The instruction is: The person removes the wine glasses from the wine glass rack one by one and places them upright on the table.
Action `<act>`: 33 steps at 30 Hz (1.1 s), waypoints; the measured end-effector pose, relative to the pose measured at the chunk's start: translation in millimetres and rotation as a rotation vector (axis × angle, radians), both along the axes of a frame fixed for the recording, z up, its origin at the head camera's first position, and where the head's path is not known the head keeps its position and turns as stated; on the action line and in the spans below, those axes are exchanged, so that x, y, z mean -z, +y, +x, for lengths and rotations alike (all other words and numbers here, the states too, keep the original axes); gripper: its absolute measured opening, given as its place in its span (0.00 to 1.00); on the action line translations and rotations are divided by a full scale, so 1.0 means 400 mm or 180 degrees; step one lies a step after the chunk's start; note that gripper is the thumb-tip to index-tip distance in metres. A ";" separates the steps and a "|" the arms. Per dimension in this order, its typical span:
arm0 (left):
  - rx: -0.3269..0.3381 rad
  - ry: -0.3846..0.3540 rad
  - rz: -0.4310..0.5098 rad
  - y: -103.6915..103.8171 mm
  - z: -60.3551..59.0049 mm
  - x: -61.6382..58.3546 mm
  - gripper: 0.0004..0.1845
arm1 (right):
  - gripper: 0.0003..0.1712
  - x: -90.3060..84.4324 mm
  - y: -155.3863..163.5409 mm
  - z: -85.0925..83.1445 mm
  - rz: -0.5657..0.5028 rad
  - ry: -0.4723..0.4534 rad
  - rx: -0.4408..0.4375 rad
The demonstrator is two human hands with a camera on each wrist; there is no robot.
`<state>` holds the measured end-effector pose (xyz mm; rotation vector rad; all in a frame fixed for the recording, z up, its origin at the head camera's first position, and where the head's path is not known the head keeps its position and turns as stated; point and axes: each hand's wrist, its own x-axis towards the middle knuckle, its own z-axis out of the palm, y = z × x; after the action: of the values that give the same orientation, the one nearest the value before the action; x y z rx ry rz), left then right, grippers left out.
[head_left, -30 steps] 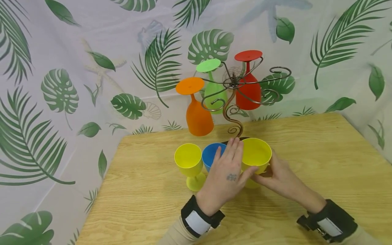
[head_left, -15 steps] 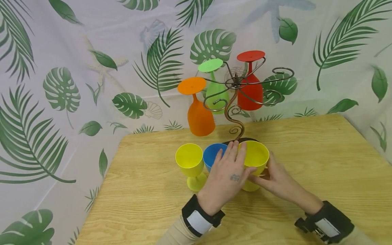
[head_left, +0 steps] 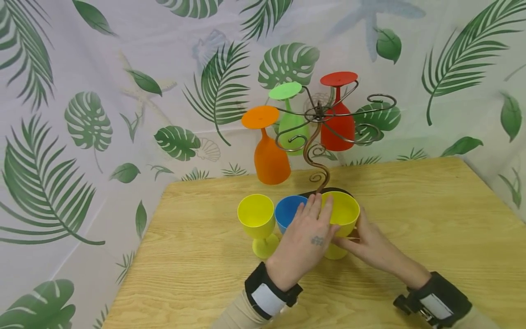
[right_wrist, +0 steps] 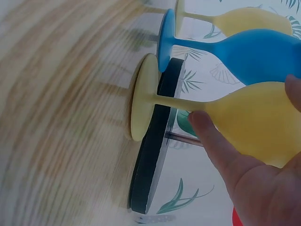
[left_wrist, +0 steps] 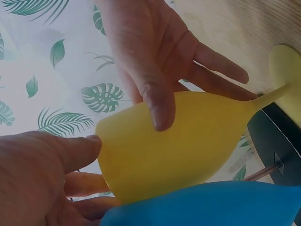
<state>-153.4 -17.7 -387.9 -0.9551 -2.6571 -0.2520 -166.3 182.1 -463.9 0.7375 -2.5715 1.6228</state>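
Note:
Both hands hold a yellow goblet [head_left: 343, 211] standing upright near the middle of the wooden table [head_left: 427, 219]. My left hand [head_left: 314, 230] lies against the bowl's left side, fingers stretched up to the rim and thumb pressed on the front. From the right, my right hand [head_left: 365, 240] grips the bowl. In the left wrist view the yellow goblet [left_wrist: 178, 150] sits between my left hand [left_wrist: 51, 169] and my right hand [left_wrist: 155, 61]. In the right wrist view my right hand [right_wrist: 244, 174] has its thumb where stem meets bowl on the yellow goblet [right_wrist: 254, 117].
A blue goblet [head_left: 286, 211] and a second yellow goblet [head_left: 255, 218] stand just left of the held one. Behind stands a curly metal rack [head_left: 316, 137] on a black base [head_left: 341, 191], with orange [head_left: 269, 160], green [head_left: 289, 125] and red [head_left: 338, 130] goblets hanging upside down.
The held yellow goblet has sunk a little toward the table, next to the blue one. Both hands have stayed on its bowl.

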 end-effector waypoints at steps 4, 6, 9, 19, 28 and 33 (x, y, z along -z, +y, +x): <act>0.0002 0.0071 -0.0069 0.000 -0.001 -0.001 0.28 | 0.48 0.000 0.001 -0.004 0.0037 -0.0001 0.0027; -0.0002 0.0128 -0.0116 0.001 -0.001 0.000 0.26 | 0.48 -0.001 0.002 -0.006 0.0072 0.0003 0.0059; -0.0013 0.0174 -0.0148 0.003 -0.001 0.000 0.25 | 0.48 -0.002 0.004 -0.008 0.0126 0.0023 0.0113; -0.0030 -0.0051 -0.0069 0.002 0.004 0.001 0.24 | 0.48 0.008 0.001 -0.008 0.0143 0.0058 0.0101; 0.0012 -0.0179 0.0032 -0.005 0.000 -0.001 0.25 | 0.50 0.011 0.001 -0.013 0.0144 0.0029 0.0071; 0.0077 -0.0244 0.0156 -0.007 -0.006 -0.001 0.26 | 0.49 0.011 0.003 -0.015 0.0117 0.0005 0.0067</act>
<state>-155.7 -20.4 -387.4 -0.9814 -2.6962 -0.3646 -172.3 183.1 -468.2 0.7113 -2.6056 1.5724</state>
